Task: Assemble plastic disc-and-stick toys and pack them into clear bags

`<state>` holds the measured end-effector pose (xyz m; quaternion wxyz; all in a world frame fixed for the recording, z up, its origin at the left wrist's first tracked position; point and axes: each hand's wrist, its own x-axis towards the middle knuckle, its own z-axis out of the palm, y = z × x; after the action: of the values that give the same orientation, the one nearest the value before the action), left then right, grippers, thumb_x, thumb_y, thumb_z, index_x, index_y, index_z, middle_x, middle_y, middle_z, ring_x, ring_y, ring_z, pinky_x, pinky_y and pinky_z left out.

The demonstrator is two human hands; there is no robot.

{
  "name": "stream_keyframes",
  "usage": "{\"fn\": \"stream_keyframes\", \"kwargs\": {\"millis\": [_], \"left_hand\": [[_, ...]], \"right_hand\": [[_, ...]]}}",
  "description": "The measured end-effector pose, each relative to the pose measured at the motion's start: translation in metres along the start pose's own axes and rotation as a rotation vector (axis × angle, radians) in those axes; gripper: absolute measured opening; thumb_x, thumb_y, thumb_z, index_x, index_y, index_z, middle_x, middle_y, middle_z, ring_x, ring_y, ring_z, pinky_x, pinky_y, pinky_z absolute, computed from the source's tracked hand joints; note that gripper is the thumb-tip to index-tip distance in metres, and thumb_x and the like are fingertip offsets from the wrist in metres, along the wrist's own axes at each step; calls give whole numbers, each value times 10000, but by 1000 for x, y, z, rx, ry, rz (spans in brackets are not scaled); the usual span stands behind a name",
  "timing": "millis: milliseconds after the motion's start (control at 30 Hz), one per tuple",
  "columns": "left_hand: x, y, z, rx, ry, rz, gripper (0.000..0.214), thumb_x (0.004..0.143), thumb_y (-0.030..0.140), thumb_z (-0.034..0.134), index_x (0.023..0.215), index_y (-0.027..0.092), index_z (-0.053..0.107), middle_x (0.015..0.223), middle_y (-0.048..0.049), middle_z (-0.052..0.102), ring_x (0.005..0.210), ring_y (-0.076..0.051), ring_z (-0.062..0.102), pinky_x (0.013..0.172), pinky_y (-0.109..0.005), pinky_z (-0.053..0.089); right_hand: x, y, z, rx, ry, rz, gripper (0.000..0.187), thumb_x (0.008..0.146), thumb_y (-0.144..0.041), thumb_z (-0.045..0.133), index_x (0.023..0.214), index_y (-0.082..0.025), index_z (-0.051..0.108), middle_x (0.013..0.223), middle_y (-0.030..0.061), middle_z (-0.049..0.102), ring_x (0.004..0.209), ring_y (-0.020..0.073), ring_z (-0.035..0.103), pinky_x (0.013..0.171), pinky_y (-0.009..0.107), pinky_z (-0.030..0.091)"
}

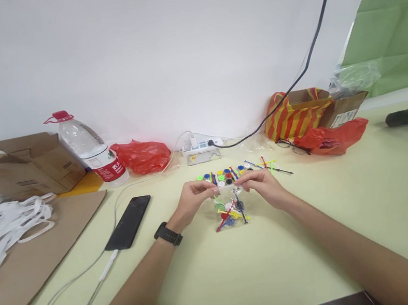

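Note:
A small clear plastic bag hangs between my two hands, with several coloured plastic discs and thin sticks inside it. My left hand pinches the bag's top left corner between thumb and fingers. On the other side my right hand pinches the top right corner. Just beyond the hands lie several round coloured discs with short sticks among them, partly hidden by my fingers. To their right is a loose cluster of thin coloured sticks on the table.
Left of my hands lies a black phone on a white cable. Behind it stand a large water bottle, a cardboard box and a red plastic bag. A power strip sits by the wall; a striped bag stands right.

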<state>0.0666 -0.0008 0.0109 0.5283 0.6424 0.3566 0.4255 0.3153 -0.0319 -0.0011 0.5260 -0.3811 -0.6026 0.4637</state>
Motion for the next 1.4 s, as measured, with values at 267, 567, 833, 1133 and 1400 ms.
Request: {"fn": "stream_keyframes", "kwargs": {"millis": [267,567,833,1133,1400], "left_hand": [[-4,-1,15,-20,-21,33,363,699,352,930,971,145,805,955,-93,799,860,-207,738,823,-320,602],[-1,4,5,130,-107,4,319,758,434,879,853,135,824,759,-77,774,664,-173,680,629,-273,547],[-6,7,11,93,-213,33,320,858,464,790,937,155,801,897,-91,796,813,-206,739,755,-292,578],[-7,-1,14,50,-110,8,310,805,440,847,806,132,813,795,-105,799,713,-196,728,685,-274,559],[-5,-2,10,22,-142,-66,377,790,491,841,883,128,796,819,-120,797,677,-181,722,600,-248,547]], "right_hand": [[-4,-5,8,-102,-104,5,270,830,-448,789,936,-200,803,852,53,737,765,191,616,699,312,485],[0,-2,-2,-243,-123,-22,379,832,-548,783,739,-181,782,669,36,687,615,161,534,572,292,392],[-3,-5,3,-176,-136,-2,367,827,-552,788,762,-191,793,681,35,686,625,161,537,570,288,397],[-7,-18,3,-319,-165,-40,378,894,-544,721,813,-183,795,736,53,717,655,176,571,595,305,423],[-50,-49,-28,-659,-22,-164,335,985,-478,613,822,-220,752,803,69,747,702,215,636,599,325,470]]}}
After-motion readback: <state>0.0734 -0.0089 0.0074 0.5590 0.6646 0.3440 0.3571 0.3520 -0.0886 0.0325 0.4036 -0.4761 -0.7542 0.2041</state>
